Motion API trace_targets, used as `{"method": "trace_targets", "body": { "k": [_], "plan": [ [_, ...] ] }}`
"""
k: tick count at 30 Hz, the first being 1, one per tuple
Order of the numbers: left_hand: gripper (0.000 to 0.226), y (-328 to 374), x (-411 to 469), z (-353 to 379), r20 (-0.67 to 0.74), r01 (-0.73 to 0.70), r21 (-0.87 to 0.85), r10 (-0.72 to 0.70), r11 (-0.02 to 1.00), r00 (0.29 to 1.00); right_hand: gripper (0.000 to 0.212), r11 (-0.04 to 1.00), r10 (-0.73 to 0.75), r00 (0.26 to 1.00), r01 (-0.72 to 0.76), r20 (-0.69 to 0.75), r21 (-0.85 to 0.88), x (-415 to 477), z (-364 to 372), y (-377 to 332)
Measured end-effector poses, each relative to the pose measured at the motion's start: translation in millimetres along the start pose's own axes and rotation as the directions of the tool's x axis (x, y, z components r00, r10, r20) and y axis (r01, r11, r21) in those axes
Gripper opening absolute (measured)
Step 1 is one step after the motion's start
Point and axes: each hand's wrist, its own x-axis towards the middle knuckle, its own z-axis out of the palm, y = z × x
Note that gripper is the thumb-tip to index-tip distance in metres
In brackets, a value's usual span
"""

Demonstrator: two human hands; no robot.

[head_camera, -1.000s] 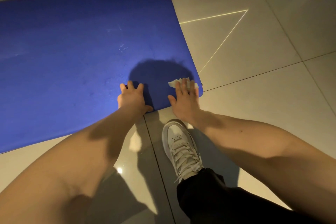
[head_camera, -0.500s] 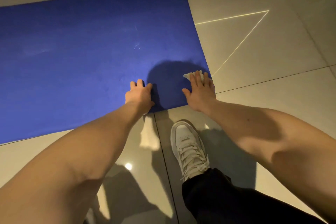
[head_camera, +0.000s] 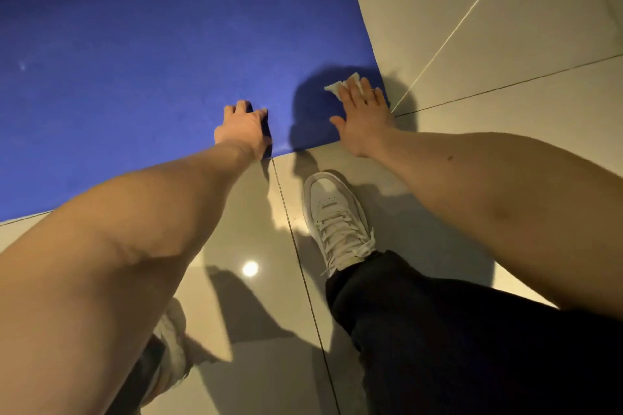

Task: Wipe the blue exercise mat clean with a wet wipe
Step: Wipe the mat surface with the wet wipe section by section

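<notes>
On glossy beige tile floor (head_camera: 488, 44), blue rectangular exercise mat (head_camera: 151, 61) lies flat, long axis running left out of view, short end edge at right. Crumpled white wet wipe (head_camera: 337, 86) at mat's near right corner, under right hand (head_camera: 362, 114): fingers straight, slightly spread, pressing down. Left hand (head_camera: 242, 130) rests on mat's near edge, fingers together, slightly bent. White laced sneaker (head_camera: 337, 219) on floor near that edge.
</notes>
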Motion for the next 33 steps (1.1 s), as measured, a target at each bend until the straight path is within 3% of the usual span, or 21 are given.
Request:
{"method": "trace_targets", "body": {
  "k": [4, 9, 12, 17, 21, 26, 29, 33],
  "plan": [
    [0.058, 3, 1, 3, 0.019, 0.016, 0.003, -0.016, 1.0, 1.0, 0.076, 0.991, 0.089, 0.996, -0.089, 0.005, 0.101, -2, 4, -16],
    [0.065, 2, 3, 4, 0.028, 0.011, -0.023, -0.01, 1.0, 1.0, 0.074, 0.988, -0.143, 0.99, 0.144, -0.011, 0.064, -7, 4, -56],
    [0.063, 2, 4, 5, 0.018, 0.005, -0.052, -0.004, 0.999, 1.0, 0.075, 0.981, -0.186, 0.983, 0.186, -0.005, 0.058, -8, 8, -59],
    [0.056, 10, 8, 7, -0.001, 0.059, -0.098, -0.059, 0.993, 0.998, 0.072, 0.995, -0.077, 0.997, 0.078, -0.01, 0.058, -6, 6, -46],
    [0.054, 21, 12, 12, -0.036, 0.089, -0.184, -0.097, 0.979, 0.995, 0.073, 0.985, 0.12, 0.993, -0.118, -0.004, 0.128, -6, 2, -37],
    [0.065, 19, 23, 15, -0.155, 0.007, -0.114, -0.024, 0.993, 0.988, 0.076, 0.951, 0.232, 0.973, -0.229, 0.01, 0.207, -4, 3, -46],
    [0.073, 14, 30, 17, -0.117, -0.022, -0.076, 0.013, 0.997, 0.993, 0.079, 0.968, 0.136, 0.99, -0.126, -0.028, 0.219, 0, 8, -61],
    [0.078, 12, 30, 20, -0.118, -0.035, -0.105, 0.023, 0.994, 0.993, 0.074, 0.983, -0.16, 0.985, 0.165, -0.056, 0.087, -4, 10, -60]
  ]
}}
